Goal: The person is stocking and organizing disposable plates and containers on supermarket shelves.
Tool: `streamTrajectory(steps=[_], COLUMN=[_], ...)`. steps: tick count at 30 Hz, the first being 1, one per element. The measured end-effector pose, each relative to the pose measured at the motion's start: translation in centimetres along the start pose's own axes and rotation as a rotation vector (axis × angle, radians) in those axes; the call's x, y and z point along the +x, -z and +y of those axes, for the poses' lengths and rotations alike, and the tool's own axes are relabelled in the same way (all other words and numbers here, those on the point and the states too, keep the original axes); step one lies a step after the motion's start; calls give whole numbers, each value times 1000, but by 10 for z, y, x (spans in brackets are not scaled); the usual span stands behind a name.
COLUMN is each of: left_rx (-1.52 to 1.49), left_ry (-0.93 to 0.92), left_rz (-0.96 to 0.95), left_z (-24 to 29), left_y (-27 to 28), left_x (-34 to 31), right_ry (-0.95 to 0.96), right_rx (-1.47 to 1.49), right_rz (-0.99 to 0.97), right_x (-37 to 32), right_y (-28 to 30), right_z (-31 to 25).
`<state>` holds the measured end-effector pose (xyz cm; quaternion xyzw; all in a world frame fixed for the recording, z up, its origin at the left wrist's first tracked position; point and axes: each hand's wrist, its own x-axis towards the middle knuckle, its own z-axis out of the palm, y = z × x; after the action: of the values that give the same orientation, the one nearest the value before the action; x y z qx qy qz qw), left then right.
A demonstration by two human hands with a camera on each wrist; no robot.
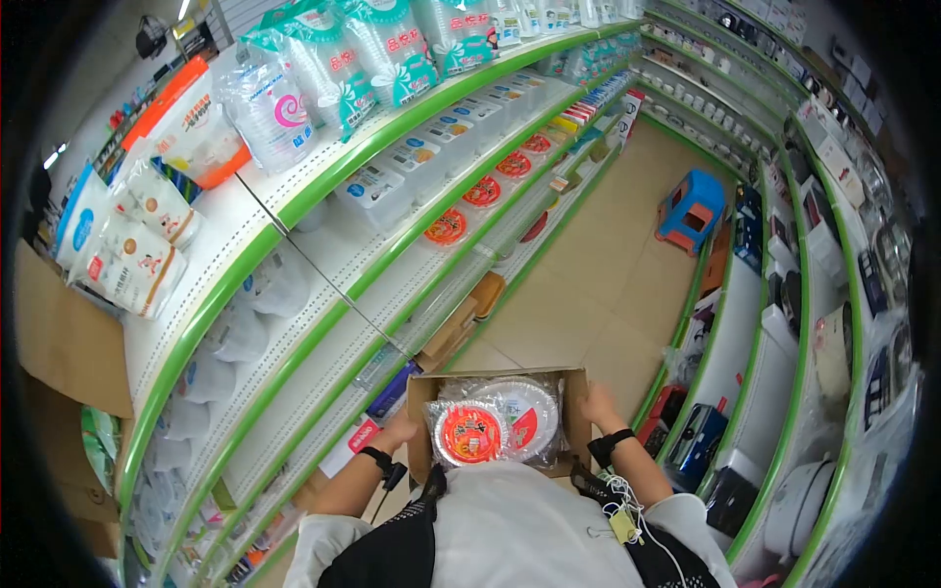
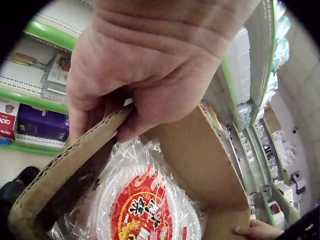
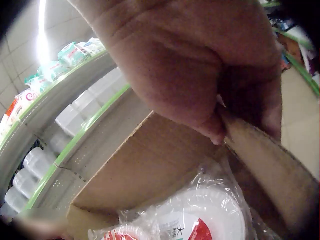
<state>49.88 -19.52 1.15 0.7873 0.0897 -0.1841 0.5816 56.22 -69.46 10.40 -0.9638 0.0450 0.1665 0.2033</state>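
Both hands hold an open cardboard box (image 1: 419, 443) in front of the person's body. The left hand (image 1: 395, 431) grips the box's left wall, its thumb inside and fingers outside, as the left wrist view of that hand (image 2: 150, 70) shows. On the opposite wall, the right hand (image 1: 601, 408) pinches the cardboard edge, thumb on the inner side. Inside lie plastic-wrapped packs of white disposable plates: a smaller pack (image 1: 470, 434) with a round red-orange label, and a larger pack (image 1: 534, 416) with a partly red label beside it.
A green-edged shelf unit (image 1: 323, 269) runs along the left, with bagged plastic cups (image 1: 387, 49), clear containers (image 1: 372, 196) and red-labelled packs (image 1: 446, 227). Stocked shelves (image 1: 774, 363) line the right. A blue and red plastic stool (image 1: 692, 209) stands on the aisle floor (image 1: 588, 265).
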Motion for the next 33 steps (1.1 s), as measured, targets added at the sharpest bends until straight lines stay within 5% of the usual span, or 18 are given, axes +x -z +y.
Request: streamTrajectory(steps=[2,6,7,12,14,18,22,24,25,27,29,31,33], left_rx=[94,19,12,94,-140,-138,-157,141,99,7,-62,-170,-242], left_ry=[-224,-157,-238,-175,-350,-99,-145,48,122,287,417,355,434], left_rz=[13,-37,-50,-26,146,175,470,383,510,715,814,941,1041], left_z=[-1,25,72,36,14,96,15,36,39,55,67,52,49], left_y=[-6,-11,-8,-6,-16,-1,-24,-26,-46,-96,-141,-191,-234], left_x=[26,58,52,97,112,56,72,34,19,-4,-27,-41,-68], right_ry=[-9,40,-31,-82,27,107,326,536,628,876,892,880,1019], right_rx=[0,89,88,-78,22,-65,-238,-174,-222,158,67,-36,-301], right_rz=[24,32,-11,23,-37,-50,-147,-346,-430,-486,-612,-680,-559], right_x=[11,42,53,83,106,143,211,262,276,312,333,341,353], right_y=[7,2,10,47,52,72,64,43,38,26,29,40,6], right_z=[11,35,32,-8,-13,-49,-65,-59,-50,-42,-51,-67,-88])
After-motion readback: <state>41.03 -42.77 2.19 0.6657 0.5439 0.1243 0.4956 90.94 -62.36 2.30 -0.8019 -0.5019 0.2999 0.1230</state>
